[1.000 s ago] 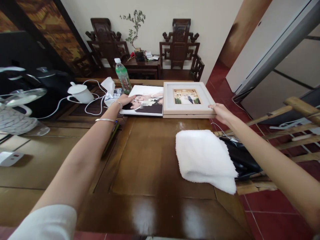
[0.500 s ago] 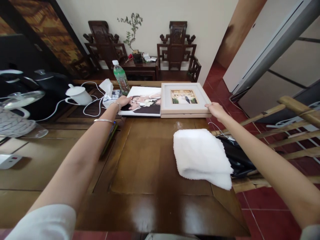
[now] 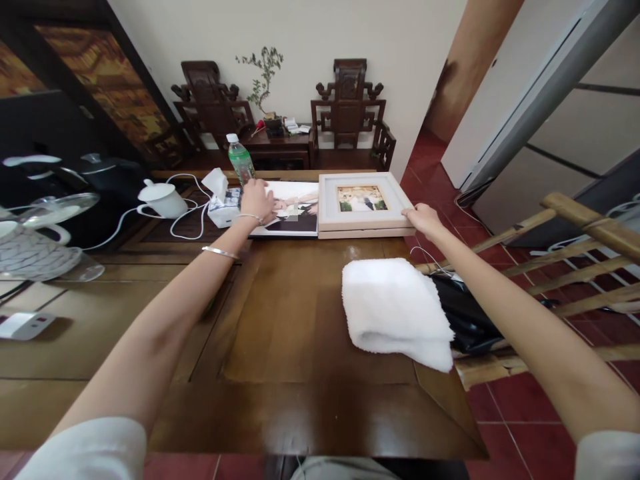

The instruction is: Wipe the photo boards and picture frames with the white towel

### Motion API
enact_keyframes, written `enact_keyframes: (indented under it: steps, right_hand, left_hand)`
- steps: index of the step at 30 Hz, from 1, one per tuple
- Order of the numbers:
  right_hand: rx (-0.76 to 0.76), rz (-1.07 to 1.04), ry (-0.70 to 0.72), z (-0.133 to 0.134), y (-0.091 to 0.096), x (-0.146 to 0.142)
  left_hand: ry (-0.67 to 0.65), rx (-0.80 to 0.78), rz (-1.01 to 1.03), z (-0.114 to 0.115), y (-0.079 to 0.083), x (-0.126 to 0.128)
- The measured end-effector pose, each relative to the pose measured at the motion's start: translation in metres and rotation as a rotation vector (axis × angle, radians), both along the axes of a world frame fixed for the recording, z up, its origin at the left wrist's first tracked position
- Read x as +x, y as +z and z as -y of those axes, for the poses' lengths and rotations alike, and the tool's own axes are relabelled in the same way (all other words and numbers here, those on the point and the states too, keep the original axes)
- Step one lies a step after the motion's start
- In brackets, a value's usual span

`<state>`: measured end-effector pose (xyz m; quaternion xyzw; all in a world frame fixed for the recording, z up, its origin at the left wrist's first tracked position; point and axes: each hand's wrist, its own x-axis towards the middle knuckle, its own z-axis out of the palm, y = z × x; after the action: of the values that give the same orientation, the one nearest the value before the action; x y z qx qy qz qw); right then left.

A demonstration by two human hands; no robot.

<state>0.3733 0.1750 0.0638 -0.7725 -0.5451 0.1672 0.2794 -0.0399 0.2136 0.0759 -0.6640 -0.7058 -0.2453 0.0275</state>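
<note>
My left hand (image 3: 258,200) lies flat, fingers spread, on an unframed photo print (image 3: 295,212) at the far side of the wooden table (image 3: 300,333). To the print's right sits a pale wooden picture frame (image 3: 360,203) stacked on another frame. My right hand (image 3: 423,219) touches that frame's near right corner, fingers curled at its edge. A folded white towel (image 3: 395,310) lies nearer me, right of centre.
A green water bottle (image 3: 239,159), a tissue box (image 3: 223,200), a white teapot (image 3: 163,198) and white cables sit at the far left. A fan (image 3: 40,233) stands left. Black bags (image 3: 470,313) and a bamboo chair (image 3: 575,267) crowd the right edge. Carved chairs line the wall.
My left hand has slid further onto the photo print, from its left edge to its top left. My right hand stays at the frame's corner. The view has tilted down slightly.
</note>
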Motion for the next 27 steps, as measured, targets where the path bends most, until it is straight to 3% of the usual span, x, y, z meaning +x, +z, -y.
enact_keyframes:
  steps: [1, 3, 6, 10, 16, 20, 24, 27]
  right_hand:
    - [-0.005, 0.008, 0.0, -0.002, 0.001, 0.001]
    - [-0.016, 0.024, 0.003, -0.005, 0.004, 0.002]
    - [-0.029, 0.052, 0.017, -0.006, 0.008, -0.001]
    - [-0.019, 0.069, 0.027, -0.003, 0.015, -0.01]
    - [0.063, 0.062, 0.006, 0.014, 0.035, -0.012]
    - [0.202, 0.067, -0.003, 0.039, 0.051, -0.009]
    - [0.254, -0.021, -0.029, 0.069, 0.056, -0.014]
    - [0.292, -0.128, -0.029, 0.096, 0.055, -0.021]
  left_hand:
    - [-0.081, 0.022, -0.017, 0.006, 0.005, 0.016]
    - [-0.212, -0.14, -0.032, 0.016, 0.015, 0.053]
    - [-0.211, -0.447, -0.107, 0.023, 0.025, 0.1]
    - [-0.161, -0.427, -0.241, 0.021, 0.026, 0.127]
    - [-0.18, -0.276, -0.262, 0.022, 0.037, 0.13]
    - [-0.165, -0.19, -0.002, 0.036, 0.064, 0.125]
    - [-0.164, -0.284, 0.603, 0.065, 0.088, 0.116]
    - [-0.273, -0.345, 0.947, 0.097, 0.092, 0.109]
